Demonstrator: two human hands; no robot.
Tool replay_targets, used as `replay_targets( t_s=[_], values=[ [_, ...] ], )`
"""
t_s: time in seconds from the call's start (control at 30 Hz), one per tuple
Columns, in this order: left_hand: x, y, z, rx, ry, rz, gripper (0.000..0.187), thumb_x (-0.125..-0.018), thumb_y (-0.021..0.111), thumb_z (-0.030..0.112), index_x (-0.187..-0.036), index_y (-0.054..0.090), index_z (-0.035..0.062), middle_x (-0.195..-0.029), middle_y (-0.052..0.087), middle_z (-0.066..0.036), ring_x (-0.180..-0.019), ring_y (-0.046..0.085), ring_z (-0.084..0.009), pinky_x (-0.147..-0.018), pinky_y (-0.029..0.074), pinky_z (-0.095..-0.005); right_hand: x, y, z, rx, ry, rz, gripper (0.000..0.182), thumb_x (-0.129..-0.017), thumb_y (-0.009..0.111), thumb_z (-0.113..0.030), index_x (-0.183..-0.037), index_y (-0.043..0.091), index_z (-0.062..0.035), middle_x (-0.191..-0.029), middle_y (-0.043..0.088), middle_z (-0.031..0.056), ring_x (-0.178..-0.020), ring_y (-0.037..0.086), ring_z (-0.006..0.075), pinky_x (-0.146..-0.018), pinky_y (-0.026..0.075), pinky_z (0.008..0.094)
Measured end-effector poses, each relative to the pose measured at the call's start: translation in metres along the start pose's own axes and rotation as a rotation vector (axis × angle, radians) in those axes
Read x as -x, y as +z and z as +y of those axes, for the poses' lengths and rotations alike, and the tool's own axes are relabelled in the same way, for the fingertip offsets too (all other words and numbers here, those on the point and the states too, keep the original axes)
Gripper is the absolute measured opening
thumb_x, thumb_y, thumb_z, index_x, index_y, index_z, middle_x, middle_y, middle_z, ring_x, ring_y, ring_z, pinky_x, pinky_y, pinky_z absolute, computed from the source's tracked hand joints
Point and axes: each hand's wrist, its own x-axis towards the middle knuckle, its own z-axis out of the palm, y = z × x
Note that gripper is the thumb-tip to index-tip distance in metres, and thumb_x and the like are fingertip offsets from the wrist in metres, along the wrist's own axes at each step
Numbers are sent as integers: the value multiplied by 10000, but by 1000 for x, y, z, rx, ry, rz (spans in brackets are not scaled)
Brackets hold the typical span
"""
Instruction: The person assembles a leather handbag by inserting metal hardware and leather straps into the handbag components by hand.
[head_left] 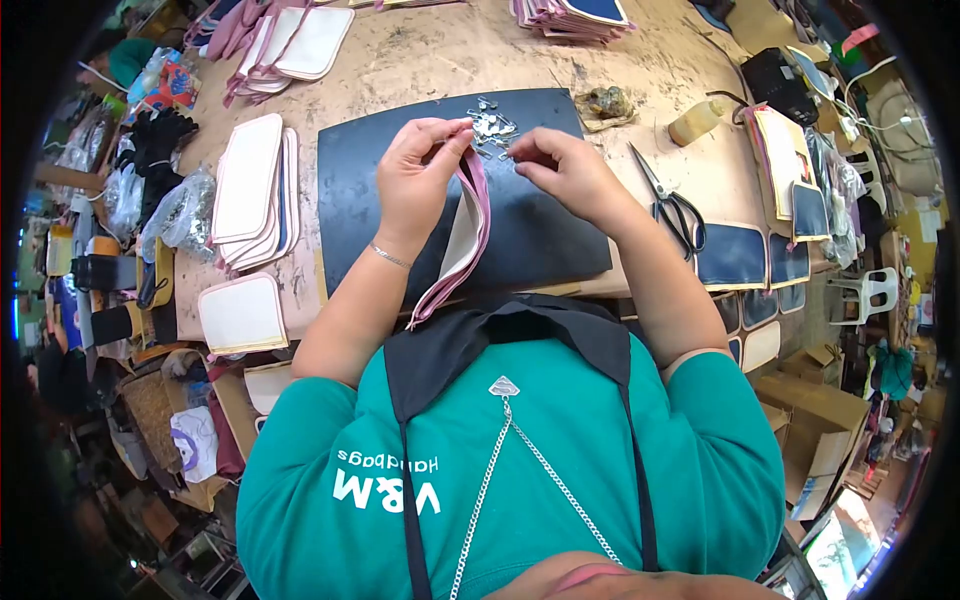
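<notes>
The left hand [415, 178] pinches a pink-edged cream layered piece [461, 236] above the black flat mat [545, 232]; best is to keep this end steady. The right hand [572, 174], curled near small silver metal parts [490, 126], perhaps pinches one.

Passage lay open over the black mat [545, 240] between pink-edged piece [466, 238] and right hand [568, 168]; scissors [665, 198] obstructed farther right.

Around us we find a crowded workroom. Our table [660, 90] has a tan, dark-stained top. To the right, we see a white plastic chair [868, 298], cardboard boxes [800, 430] and a yellowish stretch of wall [918, 258]. Lower right, a bright patch [845, 540] glows; we cannot tell its source.
</notes>
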Motion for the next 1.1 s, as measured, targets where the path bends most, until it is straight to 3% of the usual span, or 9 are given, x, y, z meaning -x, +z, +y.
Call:
replay_targets(
  t_s=[0.03, 0.17, 0.27, 0.5, 0.7, 0.8, 0.9, 1.0, 1.1],
  values=[
    [0, 0, 1, -24, 5, -4, 155, -877, 710, 12, -1031, 729, 11, -934, 615, -28, -830, 629, -83, -721, 514, -204, 0, -3, -13, -59, 11, -4, 197, -875, 636, -56, -1066, 657, -13, -908, 677, 56, -820, 619, 139, -767, 509, 293],
    [-1, 2, 5, -78, 39, -6, 131, -876, 716, 19, -1007, 715, 3, -936, 643, -29, -828, 632, -78, -708, 512, -205, -12, 1, -21, -240, -17, 73, 179, -873, 670, -83, -1040, 663, -19, -871, 653, 17, -791, 580, 82, -742, 495, 257],
    [-1, 5, 1, 139, -161, 30, 98, -866, 728, 30, -950, 682, 12, -920, 664, -22, -828, 620, -74, -692, 506, -201, -24, 5, -22, -296, 17, 98, 197, -869, 710, -126, -1019, 663, -8, -860, 655, 25, -786, 584, 84, -742, 495, 255],
    [-3, -5, -13, 156, -70, -108, 82, -909, 669, 6, -966, 612, 25, -975, 654, -53, -877, 619, -104, -804, 507, -237, -33, 4, -29, -240, -34, -106, 158, -912, 698, -149, -995, 642, -27, -888, 638, 2, -812, 573, 69, -737, 481, 226],
    [-2, 1, -8, 275, 2, -102, 96, -937, 616, -21, -977, 544, 27, -1038, 632, -82, -934, 609, -117, -855, 510, -248, -33, 11, -14, -691, 176, -52, 116, -939, 644, -129, -1013, 620, -43, -885, 615, -5, -764, 558, 73, -705, 472, 217],
    [-4, 2, -11, 257, 68, -102, 96, -930, 628, -20, -972, 554, 24, -1029, 634, -83, -932, 618, -115, -850, 518, -244, -32, 15, -11, -746, 212, -50, 124, -941, 645, -134, -1022, 607, -48, -911, 619, 4, -775, 567, 78, -714, 484, 220],
    [-11, -4, -13, 194, 21, -226, 139, -924, 642, -10, -1028, 565, 38, -1039, 626, -73, -944, 612, -114, -842, 508, -245, -31, 16, -14, -733, 213, -24, 135, -944, 648, -144, -1029, 610, -45, -925, 626, 11, -790, 571, 78, -729, 491, 221],
    [-17, -6, 1, 186, -235, -252, 166, -912, 660, -12, -1056, 591, 30, -1037, 628, -60, -929, 612, -105, -819, 509, -233, -33, 19, -8, -744, 187, -21, 157, -930, 676, -186, -1003, 626, -56, -885, 629, -2, -787, 569, 83, -732, 485, 238],
    [-22, -14, -11, 154, -190, -299, 166, -908, 673, -1, -1060, 612, 23, -1037, 636, -55, -918, 614, -103, -816, 506, -229, -33, 20, -8, -692, 164, -2, 162, -930, 678, -190, -1004, 639, -52, -884, 629, -8, -801, 573, 82, -739, 482, 237]
  ],
)
